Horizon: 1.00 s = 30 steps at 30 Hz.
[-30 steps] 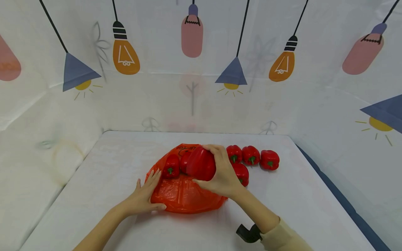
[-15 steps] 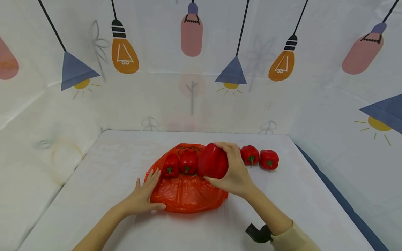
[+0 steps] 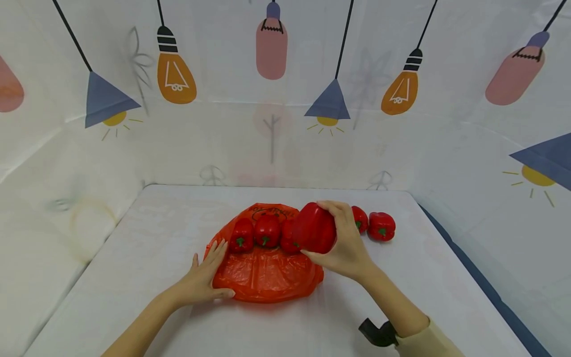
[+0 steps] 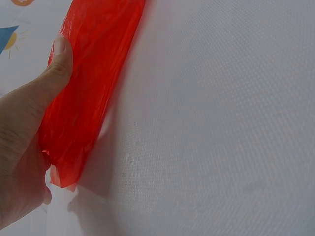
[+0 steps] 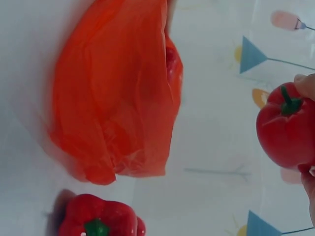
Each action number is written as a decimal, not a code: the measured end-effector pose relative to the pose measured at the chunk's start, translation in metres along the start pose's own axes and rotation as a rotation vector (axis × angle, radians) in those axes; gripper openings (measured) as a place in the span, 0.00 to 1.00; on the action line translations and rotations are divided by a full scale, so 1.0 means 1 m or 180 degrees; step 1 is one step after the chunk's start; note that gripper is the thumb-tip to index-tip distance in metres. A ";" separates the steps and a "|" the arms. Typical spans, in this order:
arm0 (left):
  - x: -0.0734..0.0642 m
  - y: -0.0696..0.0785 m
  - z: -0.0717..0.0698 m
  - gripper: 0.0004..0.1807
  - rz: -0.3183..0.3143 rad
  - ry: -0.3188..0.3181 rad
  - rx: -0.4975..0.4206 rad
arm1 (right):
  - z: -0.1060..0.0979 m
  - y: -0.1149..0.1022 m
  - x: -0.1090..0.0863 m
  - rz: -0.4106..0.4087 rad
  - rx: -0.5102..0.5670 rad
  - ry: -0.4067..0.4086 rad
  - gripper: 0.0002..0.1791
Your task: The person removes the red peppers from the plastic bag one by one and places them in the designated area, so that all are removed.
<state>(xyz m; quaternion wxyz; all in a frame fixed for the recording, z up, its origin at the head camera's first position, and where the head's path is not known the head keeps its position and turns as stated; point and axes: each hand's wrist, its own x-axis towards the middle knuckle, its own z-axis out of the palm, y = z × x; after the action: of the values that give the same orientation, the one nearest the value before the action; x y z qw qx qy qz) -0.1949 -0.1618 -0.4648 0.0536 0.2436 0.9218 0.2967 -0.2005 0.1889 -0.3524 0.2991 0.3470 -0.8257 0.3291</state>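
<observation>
My right hand (image 3: 345, 245) holds a red bell pepper (image 3: 314, 228) in the air over the right side of an orange-red plastic bag (image 3: 267, 277). The pepper's green stem (image 5: 290, 103) shows in the right wrist view. Three more red peppers sit in a row in the mouth of the bag: one at left (image 3: 242, 235), one in the middle (image 3: 267, 230), and one at right (image 3: 289, 235), partly hidden by the held pepper. My left hand (image 3: 207, 275) rests against the bag's left side with spread, fairly straight fingers; in the left wrist view its thumb (image 4: 60, 59) lies on the plastic.
To the right of the bag, a red pepper (image 3: 382, 226) stands on the white table (image 3: 428, 277), beside another pepper (image 3: 359, 219) half covered by my right hand. A printed cloth wall (image 3: 223, 144) rises behind the table's back edge.
My right hand has carried its pepper rightward, from above the middle of the bag to its right side, uncovering the middle and right peppers in the bag. My left hand has stayed in place.
</observation>
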 end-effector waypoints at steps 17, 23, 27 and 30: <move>0.001 0.001 -0.002 0.65 -0.0025 -0.0027 0.0021 | -0.031 0.009 -0.012 0.0175 -0.0258 0.0045 0.57; 0.001 0.002 -0.002 0.65 -0.0041 -0.0037 0.0020 | -0.039 0.013 -0.016 0.0189 -0.0352 0.0042 0.57; 0.001 0.001 -0.002 0.65 -0.0046 -0.0041 0.0006 | -0.047 0.016 -0.019 0.0213 -0.0417 0.0041 0.57; 0.001 0.001 -0.002 0.65 -0.0050 -0.0037 0.0015 | -0.053 0.019 -0.022 0.0246 -0.0468 0.0030 0.57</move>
<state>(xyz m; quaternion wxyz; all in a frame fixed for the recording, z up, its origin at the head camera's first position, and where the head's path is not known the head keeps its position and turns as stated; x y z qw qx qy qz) -0.1954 -0.1616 -0.4627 0.0608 0.2382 0.9241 0.2927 -0.1881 0.2469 -0.3428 0.3147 0.2905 -0.8590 0.2805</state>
